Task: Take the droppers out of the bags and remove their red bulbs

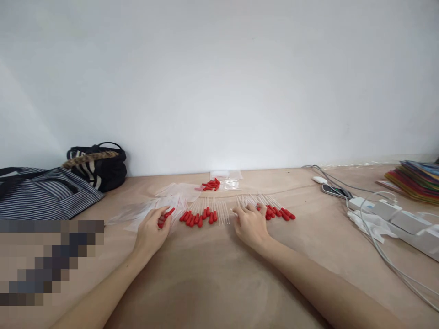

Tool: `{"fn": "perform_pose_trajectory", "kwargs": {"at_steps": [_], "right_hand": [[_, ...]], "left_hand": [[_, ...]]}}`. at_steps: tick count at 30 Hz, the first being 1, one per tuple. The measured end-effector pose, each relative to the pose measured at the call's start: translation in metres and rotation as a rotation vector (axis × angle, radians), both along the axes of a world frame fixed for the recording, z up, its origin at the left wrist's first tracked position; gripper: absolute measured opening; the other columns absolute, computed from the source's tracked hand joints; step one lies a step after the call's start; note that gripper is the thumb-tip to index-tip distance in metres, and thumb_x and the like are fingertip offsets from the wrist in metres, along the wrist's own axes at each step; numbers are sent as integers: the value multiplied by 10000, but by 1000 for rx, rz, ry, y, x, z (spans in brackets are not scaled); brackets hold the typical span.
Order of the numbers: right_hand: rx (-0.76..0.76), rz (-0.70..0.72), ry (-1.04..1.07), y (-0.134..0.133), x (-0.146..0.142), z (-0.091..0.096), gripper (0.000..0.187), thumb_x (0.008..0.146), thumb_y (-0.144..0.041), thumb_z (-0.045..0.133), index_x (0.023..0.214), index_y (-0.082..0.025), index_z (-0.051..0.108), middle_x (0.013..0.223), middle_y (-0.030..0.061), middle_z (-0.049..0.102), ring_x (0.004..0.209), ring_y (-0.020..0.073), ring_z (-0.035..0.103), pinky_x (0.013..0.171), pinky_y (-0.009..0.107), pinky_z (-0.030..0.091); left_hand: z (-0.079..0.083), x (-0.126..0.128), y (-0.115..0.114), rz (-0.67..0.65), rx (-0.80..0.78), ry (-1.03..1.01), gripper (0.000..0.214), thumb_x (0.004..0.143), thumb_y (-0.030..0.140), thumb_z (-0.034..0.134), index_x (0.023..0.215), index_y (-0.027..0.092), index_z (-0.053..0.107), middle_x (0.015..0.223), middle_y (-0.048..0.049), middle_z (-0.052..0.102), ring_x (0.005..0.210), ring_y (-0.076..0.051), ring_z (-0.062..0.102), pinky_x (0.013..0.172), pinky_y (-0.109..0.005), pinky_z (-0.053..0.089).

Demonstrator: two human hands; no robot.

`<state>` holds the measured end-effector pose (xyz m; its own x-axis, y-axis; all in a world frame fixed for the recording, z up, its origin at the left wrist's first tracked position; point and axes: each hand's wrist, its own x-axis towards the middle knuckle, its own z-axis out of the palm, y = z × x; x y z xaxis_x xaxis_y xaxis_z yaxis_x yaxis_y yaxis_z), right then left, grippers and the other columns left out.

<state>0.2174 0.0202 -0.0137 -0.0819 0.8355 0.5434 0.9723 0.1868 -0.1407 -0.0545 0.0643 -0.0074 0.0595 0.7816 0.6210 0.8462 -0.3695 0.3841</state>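
Note:
My left hand [153,230] is closed around red rubber bulbs [168,213], over the edge of some clear plastic bags [137,214]. Right of it lies a row of glass droppers [196,214] with red bulbs toward me. Bare glass tubes [224,214] continue that row, without bulbs on their near ends. My right hand [252,224] is curled low over a second fan of red-bulbed droppers [281,212] and hides part of it. A small pale end shows by its thumb, but what the fingers pinch is unclear.
Loose red bulbs [211,185] and a packet of clear tubes [230,184] lie farther back. A striped bag [51,194] and a black bag [109,169] sit left. Right are a power strip [394,219], cables, crumpled tissue [368,227] and stacked colourful packets [414,180].

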Motion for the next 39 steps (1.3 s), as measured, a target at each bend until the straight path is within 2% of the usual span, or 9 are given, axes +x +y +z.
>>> {"fn": "perform_pose_trajectory", "kwargs": {"at_steps": [5,9,13,18,21,23,28,34,39], "right_hand": [[-206,-141,-73,33,-19,13,218,763,-84,448,820,-178,636,781,98,667,884,245,504,799,425,179],[-245,-152,-82,47,-26,11,211,741,-85,468,792,-148,663,796,139,664,880,255,517,776,408,198],[-264,-138,-84,51,-29,6,191,739,-104,483,734,-139,671,784,151,660,856,248,528,732,380,220],[-236,-94,-84,43,-27,4,197,771,-144,469,719,-147,659,763,128,656,836,234,516,694,358,218],[-155,-34,-76,24,-17,2,225,817,-193,443,712,-169,641,779,93,650,816,207,498,680,343,205],[7,54,-58,6,-7,-1,242,830,-208,440,667,-176,615,737,61,636,777,182,480,675,337,192],[297,287,-48,-29,18,-16,170,789,-183,492,651,-189,592,584,-3,553,679,134,411,684,329,181],[359,297,20,-31,25,-20,157,785,-181,500,657,-190,591,569,-17,549,661,120,393,699,339,177],[357,319,-3,-30,22,-19,152,784,-189,502,661,-189,592,575,-12,553,671,125,395,692,335,177]], "left_hand": [[-1,-11,4,40,-48,71,188,715,372,478,727,198,546,690,-23,634,628,-181,596,579,-281,466],[-4,-14,7,47,-33,133,180,718,369,484,713,205,557,693,-33,645,644,-198,597,607,-303,459],[-3,-10,5,52,94,198,185,746,352,472,717,202,576,738,-60,635,728,-228,578,700,-347,441],[1,18,-13,-110,158,275,204,805,316,469,700,198,598,746,-48,606,750,-211,544,731,-349,398],[4,44,-23,-223,123,338,157,806,287,496,747,206,617,821,-45,610,814,-212,538,749,-350,376],[4,61,-24,-267,94,367,124,787,294,534,760,207,619,856,-49,610,844,-222,531,739,-348,374],[2,94,-13,-208,45,430,185,738,374,594,734,189,601,914,-75,597,896,-257,511,758,-377,367],[-3,110,-4,-56,-21,453,207,766,371,547,722,172,586,895,-87,578,926,-263,483,796,-388,347],[0,113,-5,-41,29,579,206,797,296,489,781,134,615,900,-122,590,897,-273,489,772,-402,341]]}}
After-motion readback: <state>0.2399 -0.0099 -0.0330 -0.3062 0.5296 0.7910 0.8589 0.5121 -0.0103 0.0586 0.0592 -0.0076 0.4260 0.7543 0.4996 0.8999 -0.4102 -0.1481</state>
